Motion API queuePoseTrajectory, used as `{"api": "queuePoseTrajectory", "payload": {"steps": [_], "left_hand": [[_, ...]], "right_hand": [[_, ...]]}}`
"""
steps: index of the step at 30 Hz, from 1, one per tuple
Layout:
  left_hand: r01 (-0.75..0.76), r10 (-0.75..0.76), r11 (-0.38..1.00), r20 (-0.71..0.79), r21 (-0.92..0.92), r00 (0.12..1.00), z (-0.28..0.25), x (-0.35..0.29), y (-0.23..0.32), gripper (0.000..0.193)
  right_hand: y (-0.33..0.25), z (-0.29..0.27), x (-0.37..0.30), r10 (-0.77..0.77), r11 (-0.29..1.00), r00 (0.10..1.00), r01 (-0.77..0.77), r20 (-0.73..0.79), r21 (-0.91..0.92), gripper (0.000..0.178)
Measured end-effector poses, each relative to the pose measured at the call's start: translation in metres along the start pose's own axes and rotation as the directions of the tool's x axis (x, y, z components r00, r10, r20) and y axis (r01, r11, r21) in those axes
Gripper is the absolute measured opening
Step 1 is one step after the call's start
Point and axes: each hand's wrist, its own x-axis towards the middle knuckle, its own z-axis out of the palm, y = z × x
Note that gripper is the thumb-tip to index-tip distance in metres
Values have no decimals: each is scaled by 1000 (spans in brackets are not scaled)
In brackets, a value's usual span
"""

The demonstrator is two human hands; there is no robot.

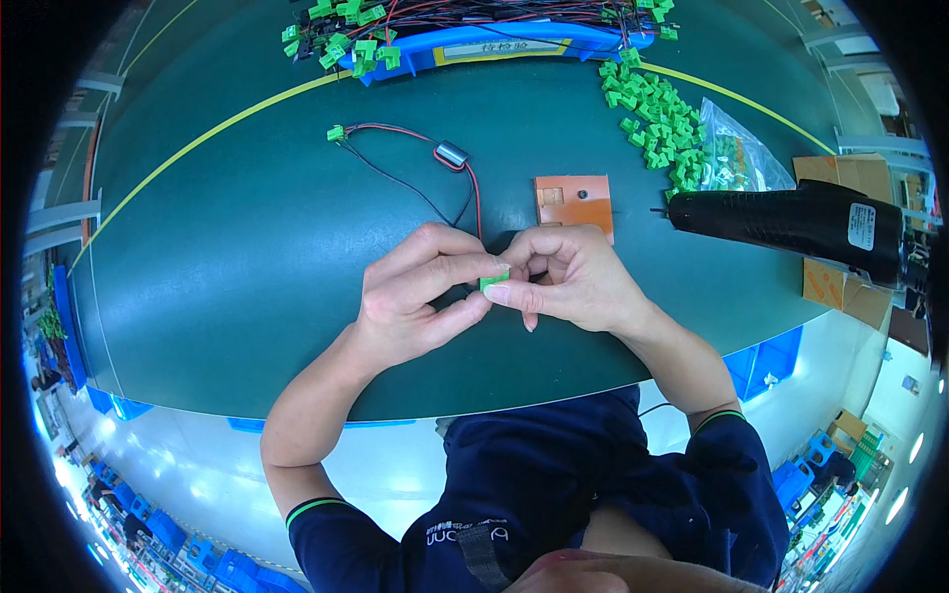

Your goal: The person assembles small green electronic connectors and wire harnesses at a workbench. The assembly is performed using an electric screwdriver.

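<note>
Between my two hands, over the near middle of the green table, is a small green terminal connector [494, 281]. My left hand [420, 290] is closed, its fingertips at the connector's left side, where the wires run in. With thumb and fingers, my right hand [568, 277] pinches the connector from the right. A red and black wire cable [471, 183] leads away from my fingers across the table. On it sits a dark cylindrical core [452, 154], and a second green connector [336, 133] ends it at the far left. My fingers hide the wire ends.
An orange-brown fixture block [589, 206] lies just beyond my right hand. A black electric screwdriver [791, 229] points in from the right. Loose green connectors [657, 114] lie beside a clear plastic bag [743, 148]. A blue bin [415, 51] of wired cables stands at the far edge.
</note>
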Motion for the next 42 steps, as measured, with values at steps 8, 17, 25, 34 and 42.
{"api": "queuePoseTrajectory", "payload": {"steps": [8, 17, 25, 34, 42], "left_hand": [[181, -182, 976, -1, -122, 983, -5, -1, 2, 31], [252, -254, 959, 0, -129, 967, -2, -1, 5, 30], [112, -104, 989, -79, 95, 991, -6, -8, -6, 31], [-21, -25, 979, 219, 205, 975, -3, -15, -32, 35], [-17, -46, 786, 85, 618, 995, -38, -3, -70, 35]], "right_hand": [[0, -3, 2, -11, 994, 996, 2, 84, 111, 28], [-4, -4, 0, 41, 991, 997, -49, 67, 125, 19], [2, -1, 6, -337, 882, 926, 246, -172, -402, 21], [18, -77, 28, -812, 228, 510, -168, -283, -959, 24], [46, -53, 72, -709, 278, 680, 27, -186, -960, 26]]}}
